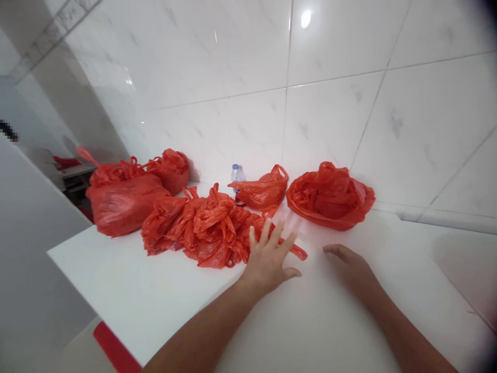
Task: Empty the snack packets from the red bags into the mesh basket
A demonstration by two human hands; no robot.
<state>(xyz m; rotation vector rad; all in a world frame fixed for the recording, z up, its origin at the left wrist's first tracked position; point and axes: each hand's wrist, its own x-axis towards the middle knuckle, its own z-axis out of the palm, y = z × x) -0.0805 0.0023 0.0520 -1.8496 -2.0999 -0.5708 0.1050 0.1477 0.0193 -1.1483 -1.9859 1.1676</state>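
Left hand point(267, 261) spread wide at right end of crumpled bags point(213, 228); right hand point(351, 267) over table point(89, 264), fingers together, grip unclear. Far left, bulging bags point(128, 204); then bottle point(237, 175), partly blocked by small bag point(264, 191); rounded bag bundle point(332, 199) near wall point(322, 124).

Bags point(212, 228) on table point(93, 274), bottle point(237, 174) among them

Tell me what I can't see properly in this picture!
Each in the head view:
Plastic bottle: lower part behind a red plastic bag.
Right hand: some fingers hidden by the hand itself.
Left hand: its fingers hide whether it touches the bag heap.
Red object below the table: cut off by the bottom edge.
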